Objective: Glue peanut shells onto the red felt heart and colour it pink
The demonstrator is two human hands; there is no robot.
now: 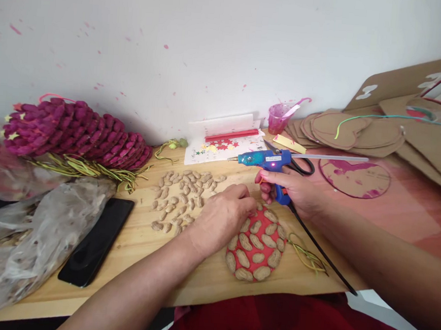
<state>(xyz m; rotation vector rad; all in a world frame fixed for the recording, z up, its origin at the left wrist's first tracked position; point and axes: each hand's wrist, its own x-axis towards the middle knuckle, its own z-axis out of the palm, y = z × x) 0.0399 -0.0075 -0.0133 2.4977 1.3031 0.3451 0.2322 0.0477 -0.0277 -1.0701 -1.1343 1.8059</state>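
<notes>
My right hand (285,188) is wrapped round a blue glue gun (268,160); its nozzle points left, a light glows on its side and a pale glue stick juts from the back. Below it lies a red piece (264,224) covered with rows of whole peanuts (245,241). My left hand (226,214) rests at that piece's upper left edge, fingers pinched together and turned down; whatever is between the fingertips is hidden. Loose peanuts (183,195) are spread on the wooden table left of this hand. Yellow-green cords (310,258) lie at the red piece's right side.
Left are a bundle of magenta peanut-covered pieces (81,134), a plastic bag (42,242) and a black phone (96,241). Behind lie paper with star cutouts (222,146), black-handled scissors (307,167) and a stained cup (277,119). Cardboard shapes (360,130) stack at right. The gun's cable (321,249) runs towards the front edge.
</notes>
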